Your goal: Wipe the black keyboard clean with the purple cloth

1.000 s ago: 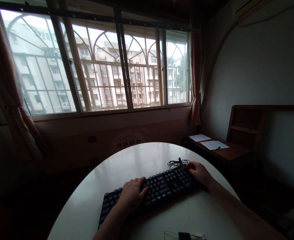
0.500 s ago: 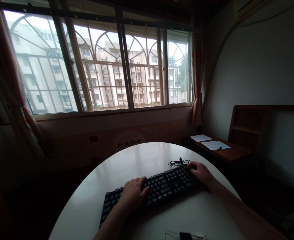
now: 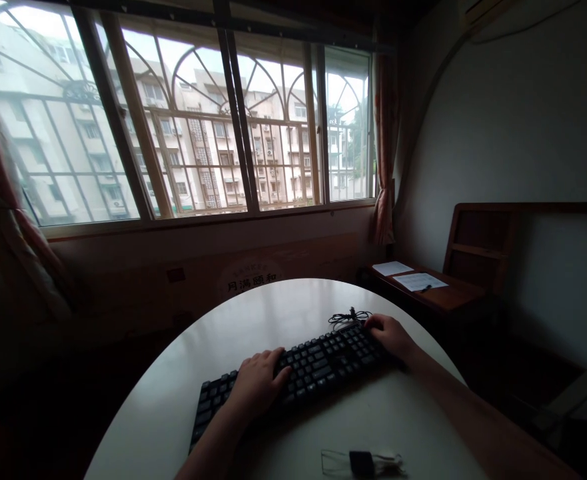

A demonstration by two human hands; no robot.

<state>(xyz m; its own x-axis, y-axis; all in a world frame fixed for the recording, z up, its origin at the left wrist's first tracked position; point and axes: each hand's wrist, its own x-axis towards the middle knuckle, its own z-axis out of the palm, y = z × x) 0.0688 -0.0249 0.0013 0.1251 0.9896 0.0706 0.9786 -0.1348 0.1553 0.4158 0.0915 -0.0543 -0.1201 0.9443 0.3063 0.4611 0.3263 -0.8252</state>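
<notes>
A black keyboard (image 3: 318,370) lies slanted on the round white table (image 3: 283,313). My left hand (image 3: 257,385) rests on the keys left of the keyboard's middle, fingers curled loosely over them and holding nothing. My right hand (image 3: 392,335) lies on the keyboard's far right end, fingers bent down onto the keys. A bundled black cable (image 3: 349,318) sits at the keyboard's back right corner, just left of my right hand.
A small clear packet with a dark item (image 3: 363,462) lies at the table's near edge. A wooden side table (image 3: 448,299) with papers (image 3: 420,281) and a pen stands at right, a wooden frame behind it. A barred window fills the far wall.
The view has tilted up and shifted slightly; both hands stay on the keyboard in about the same places. The packet at the near edge shows more fully.
</notes>
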